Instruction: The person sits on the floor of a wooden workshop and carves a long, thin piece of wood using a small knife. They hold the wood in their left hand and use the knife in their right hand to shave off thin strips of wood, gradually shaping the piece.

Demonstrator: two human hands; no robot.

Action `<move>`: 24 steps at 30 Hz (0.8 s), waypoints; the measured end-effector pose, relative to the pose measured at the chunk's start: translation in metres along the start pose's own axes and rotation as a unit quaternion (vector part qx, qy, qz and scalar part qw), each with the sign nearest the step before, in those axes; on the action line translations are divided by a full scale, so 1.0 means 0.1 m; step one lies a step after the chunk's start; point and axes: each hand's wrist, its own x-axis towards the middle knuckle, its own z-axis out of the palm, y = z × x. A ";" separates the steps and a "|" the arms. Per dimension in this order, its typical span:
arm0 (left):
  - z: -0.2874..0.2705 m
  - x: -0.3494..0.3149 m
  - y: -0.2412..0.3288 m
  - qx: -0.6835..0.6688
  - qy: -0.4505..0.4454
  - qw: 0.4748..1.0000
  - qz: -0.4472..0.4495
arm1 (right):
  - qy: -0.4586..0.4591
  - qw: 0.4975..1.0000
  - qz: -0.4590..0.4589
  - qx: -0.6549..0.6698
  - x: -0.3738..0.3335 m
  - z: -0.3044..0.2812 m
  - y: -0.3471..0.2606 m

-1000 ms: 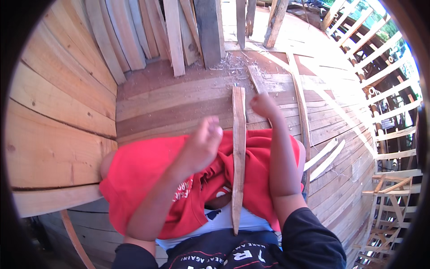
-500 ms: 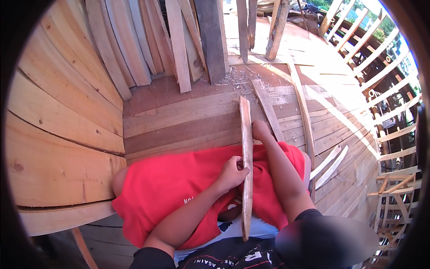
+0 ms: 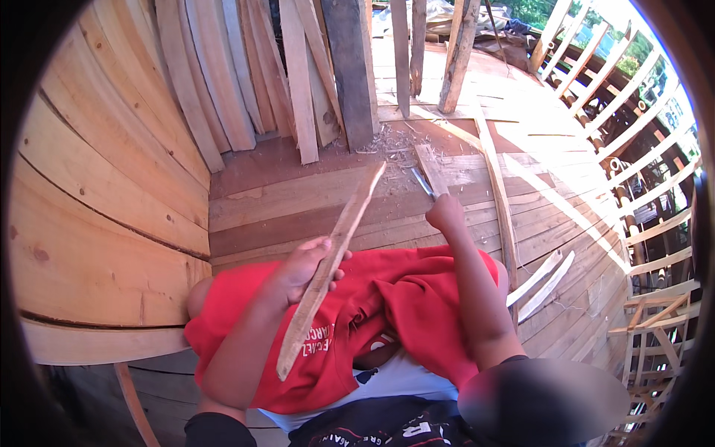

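A long, narrow strip of wood slants across my lap, its far tip pointing ahead and to the right. My left hand is wrapped around it near the middle, thumb on top and fingertips showing at its right edge. Over by my right knee, my right hand is closed on a knife; the narrow, shiny knife blade points forward and left, while the handle is hidden in my fist. Blade and strip are apart. Red shorts cover my thighs beneath both forearms.
Wide planks form a wall at the left, and upright boards lean at the back. Wood shavings litter the plank floor. A long batten and two pale curved strips lie at the right.
The wood strip has swung from nearly straight ahead to a slant, its near end moving left with my left hand. My right hand has moved away from the strip, and the knife blade now shows.
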 end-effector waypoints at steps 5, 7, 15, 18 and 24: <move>-0.27 0.16 -0.13 -0.100 -0.009 0.994 -0.033 | -0.092 0.937 -0.132 0.311 -0.20 0.08 -0.31; -0.35 0.22 -0.22 -0.169 -0.044 0.982 -0.066 | -0.120 0.910 -0.223 0.328 -0.32 0.25 -0.44; -0.36 0.31 -0.08 -0.171 -0.102 0.975 -0.101 | -0.091 0.936 -0.247 0.233 -0.32 0.20 -0.77; -0.33 0.34 0.00 -0.142 -0.093 0.979 -0.111 | -0.109 0.947 -0.200 0.227 -0.28 0.37 -0.80; -0.39 0.36 0.08 -0.168 -0.081 0.979 -0.083 | -0.083 0.916 -0.240 0.310 -0.20 0.46 -0.88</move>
